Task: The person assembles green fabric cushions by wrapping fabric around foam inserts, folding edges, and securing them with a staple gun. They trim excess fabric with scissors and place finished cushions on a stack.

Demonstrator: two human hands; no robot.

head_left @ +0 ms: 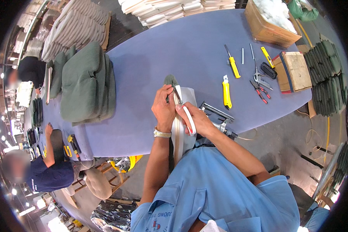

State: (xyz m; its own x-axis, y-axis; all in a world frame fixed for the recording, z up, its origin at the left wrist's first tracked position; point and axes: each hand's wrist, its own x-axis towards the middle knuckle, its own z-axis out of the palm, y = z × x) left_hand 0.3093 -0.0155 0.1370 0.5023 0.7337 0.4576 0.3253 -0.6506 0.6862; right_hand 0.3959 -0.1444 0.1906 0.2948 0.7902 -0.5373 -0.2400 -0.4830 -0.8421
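My right hand (199, 119) is closed round a pair of scissors (189, 119) with white and red handles. The blades point away from me, up to a narrow piece covered in dark green fabric (170, 80). Just left of the blades, my left hand (164, 106) pinches that green fabric near its rounded far end. A pale strip runs back from there toward my body, beside a light grey panel (188, 96). My fingers hide the exact spot where the blades meet the material. Right of my right hand lies a staple gun (219, 116).
Green cushions (87, 83) are stacked on the blue-grey table (139, 62), left. To the right lie a yellow utility knife (226, 92), a yellow-handled screwdriver (233, 65), red-handled pliers (261, 92), an air blow gun (261, 77) and cardboard boxes (274, 36). Another person (52, 170) works at the left.
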